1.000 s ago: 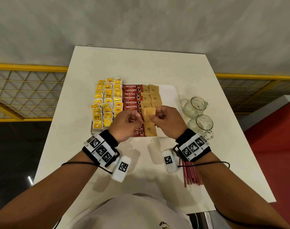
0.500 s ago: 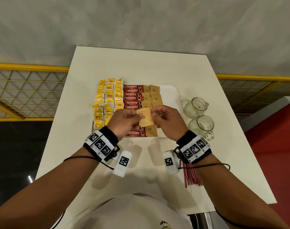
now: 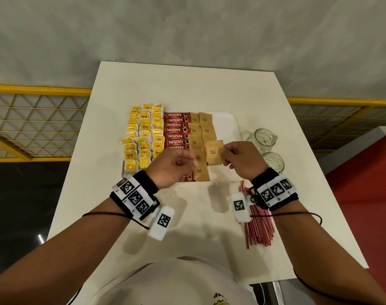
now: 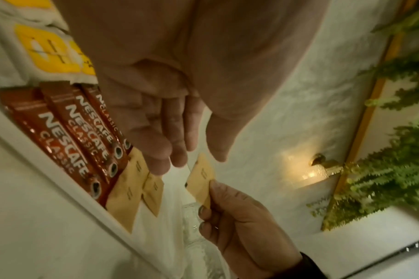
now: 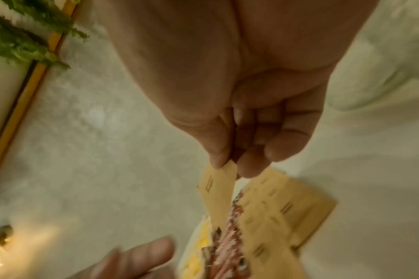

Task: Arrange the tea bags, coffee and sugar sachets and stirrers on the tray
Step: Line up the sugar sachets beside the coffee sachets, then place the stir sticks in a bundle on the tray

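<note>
Brown sugar sachet (image 3: 214, 152): light, thin, floppy paper; likely best pinched at edge. Right hand (image 3: 242, 158) fingers pinch its 3 o'clock edge. Left hand (image 3: 173, 167) fingers loosely curled, holding nothing.

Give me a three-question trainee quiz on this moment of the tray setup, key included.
1. True or false: the right hand pinches a brown sugar sachet above the tray.
2. Which items lie off the tray, on the table near the right wrist? A) tea bags B) red stirrers C) coffee sachets
3. Fill in: the left hand holds ____.

Key
1. True; the left wrist view shows thumb and fingers on one end.
2. B; the red stirrers lie in a bundle on the table.
3. Nothing; its fingers are loose, just apart from the sachet.
</note>
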Motion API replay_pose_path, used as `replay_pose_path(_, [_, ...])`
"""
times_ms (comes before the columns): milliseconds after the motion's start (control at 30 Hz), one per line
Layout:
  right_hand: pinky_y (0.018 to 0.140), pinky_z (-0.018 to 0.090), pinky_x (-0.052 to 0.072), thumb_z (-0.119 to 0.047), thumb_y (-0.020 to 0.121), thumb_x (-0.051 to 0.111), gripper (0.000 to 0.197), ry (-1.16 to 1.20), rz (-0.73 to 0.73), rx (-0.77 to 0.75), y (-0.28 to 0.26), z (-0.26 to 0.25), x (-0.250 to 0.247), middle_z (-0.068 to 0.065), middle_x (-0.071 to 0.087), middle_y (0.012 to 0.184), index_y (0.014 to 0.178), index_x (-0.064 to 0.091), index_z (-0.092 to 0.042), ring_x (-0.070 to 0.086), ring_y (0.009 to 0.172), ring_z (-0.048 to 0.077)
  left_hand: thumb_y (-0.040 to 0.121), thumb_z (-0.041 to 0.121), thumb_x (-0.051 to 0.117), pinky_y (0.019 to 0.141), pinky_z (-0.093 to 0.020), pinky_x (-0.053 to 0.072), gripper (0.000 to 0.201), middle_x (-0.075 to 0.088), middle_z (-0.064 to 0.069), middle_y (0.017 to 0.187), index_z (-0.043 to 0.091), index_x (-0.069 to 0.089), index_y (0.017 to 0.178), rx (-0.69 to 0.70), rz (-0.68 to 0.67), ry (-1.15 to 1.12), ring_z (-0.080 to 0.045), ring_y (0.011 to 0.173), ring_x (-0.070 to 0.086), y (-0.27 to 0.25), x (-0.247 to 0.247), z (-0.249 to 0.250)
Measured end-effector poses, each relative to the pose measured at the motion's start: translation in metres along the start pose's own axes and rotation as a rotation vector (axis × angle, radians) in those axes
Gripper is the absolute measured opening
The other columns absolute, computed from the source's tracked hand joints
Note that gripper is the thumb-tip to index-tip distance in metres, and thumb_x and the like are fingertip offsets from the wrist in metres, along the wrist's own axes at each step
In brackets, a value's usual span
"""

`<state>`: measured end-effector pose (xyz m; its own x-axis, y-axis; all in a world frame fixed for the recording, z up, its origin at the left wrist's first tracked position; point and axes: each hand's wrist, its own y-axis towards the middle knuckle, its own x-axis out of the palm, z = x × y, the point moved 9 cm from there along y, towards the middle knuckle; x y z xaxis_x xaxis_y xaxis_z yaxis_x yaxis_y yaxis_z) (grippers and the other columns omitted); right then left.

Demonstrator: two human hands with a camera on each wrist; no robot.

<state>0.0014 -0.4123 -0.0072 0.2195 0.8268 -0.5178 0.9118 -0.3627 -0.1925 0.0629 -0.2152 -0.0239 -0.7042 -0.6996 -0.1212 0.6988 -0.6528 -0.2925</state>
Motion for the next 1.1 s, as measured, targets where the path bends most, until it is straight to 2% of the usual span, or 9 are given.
replay_pose_path(100, [0.063, 0.030, 0.049, -0.019, 0.099, 0.061, 0.024, -0.152, -0.042, 0.085, 0.004, 0.029, -0.003, 0.002, 0.068, 0.064, 0.079, 0.073, -0.011, 0.059, 0.057, 0.013, 0.089, 0.019, 0.074, 0.061, -0.024, 0.054, 0.022, 0.074, -0.002, 0.089, 0.014, 0.069, 0.111, 0.035, -0.094, 0.177, -0.017, 0.075, 0.069, -0.005, 0.005, -0.007])
replay_pose_path(200, [0.060, 0.020, 0.045, -0.019, 0.099, 0.061, 0.029, -0.231, -0.105, 0.124, 0.003, 0.047, 0.009, -0.002, 0.066, 0.062, 0.071, 0.070, -0.018, 0.057, 0.054, 0.006, 0.089, 0.021, 0.075, 0.069, -0.035, 0.059, 0.021, 0.074, -0.003, 0.087, 0.016, 0.071, 0.108, 0.056, -0.196, 0.289, -0.022, 0.076, 0.071, -0.009, 0.012, -0.017])
replay_pose_path(333, [0.060, 0.019, 0.044, -0.019, 0.096, 0.063, 0.033, -0.279, -0.110, 0.136, 0.004, 0.058, 0.019, 0.001, 0.064, 0.061, 0.065, 0.069, -0.011, 0.054, 0.049, 0.002, 0.090, 0.016, 0.074, 0.070, -0.036, 0.058, 0.018, 0.072, 0.000, 0.079, 0.013, 0.070, 0.107, 0.034, -0.200, 0.295, -0.015, 0.068, 0.069, -0.012, 0.010, -0.027])
replay_pose_path(433, [0.064, 0.031, 0.052, -0.025, 0.094, 0.064, 0.034, -0.330, -0.117, 0.145, 0.006, 0.064, 0.022, 0.004, 0.068, 0.062, 0.062, 0.070, -0.014, 0.065, 0.059, 0.016, 0.090, 0.014, 0.073, 0.065, -0.027, 0.056, 0.018, 0.073, -0.008, 0.082, 0.010, 0.071, 0.107, 0.040, -0.196, 0.307, -0.012, 0.066, 0.068, -0.013, 0.009, -0.026])
replay_pose_path(500, [0.068, 0.034, 0.053, -0.028, 0.093, 0.064, 0.034, -0.368, -0.102, 0.148, 0.006, 0.062, 0.021, 0.006, 0.070, 0.063, 0.063, 0.072, -0.013, 0.067, 0.063, 0.022, 0.090, 0.013, 0.073, 0.064, -0.024, 0.056, 0.017, 0.074, -0.011, 0.083, 0.010, 0.071, 0.107, 0.045, -0.193, 0.307, -0.011, 0.065, 0.067, -0.013, 0.008, -0.025])
replay_pose_path(600, [0.064, 0.031, 0.050, -0.029, 0.092, 0.065, 0.035, -0.413, -0.078, 0.145, 0.004, 0.057, 0.019, 0.007, 0.070, 0.063, 0.063, 0.072, -0.011, 0.062, 0.058, 0.019, 0.090, 0.015, 0.073, 0.063, -0.024, 0.055, 0.016, 0.075, -0.009, 0.084, 0.011, 0.072, 0.106, 0.049, -0.190, 0.320, -0.012, 0.066, 0.068, -0.012, 0.007, -0.025])
replay_pose_path(733, [0.059, 0.033, 0.047, -0.025, 0.090, 0.063, 0.037, -0.462, -0.066, 0.133, 0.004, 0.053, 0.018, 0.015, 0.067, 0.062, 0.062, 0.066, -0.002, 0.052, 0.052, 0.016, 0.090, 0.016, 0.073, 0.070, -0.035, 0.060, 0.016, 0.075, -0.007, 0.084, 0.011, 0.073, 0.105, 0.038, -0.181, 0.324, -0.015, 0.068, 0.069, -0.011, 0.006, -0.028])
replay_pose_path(900, [0.067, 0.038, 0.055, -0.025, 0.090, 0.064, 0.032, -0.485, -0.079, 0.145, 0.002, 0.051, 0.018, 0.012, 0.072, 0.067, 0.068, 0.072, -0.004, 0.068, 0.068, 0.028, 0.090, 0.017, 0.074, 0.071, -0.036, 0.061, 0.016, 0.073, 0.000, 0.078, 0.012, 0.072, 0.104, 0.047, -0.184, 0.361, -0.012, 0.066, 0.069, -0.013, 0.007, -0.027])
replay_pose_path(1100, [0.064, 0.039, 0.055, -0.026, 0.089, 0.064, 0.033, -0.500, -0.086, 0.147, -0.001, 0.045, 0.018, 0.012, 0.070, 0.064, 0.066, 0.071, -0.003, 0.067, 0.064, 0.027, 0.090, 0.020, 0.073, 0.070, -0.037, 0.061, 0.013, 0.074, -0.002, 0.079, 0.013, 0.073, 0.101, 0.068, -0.186, 0.407, -0.012, 0.065, 0.069, -0.014, 0.008, -0.024])
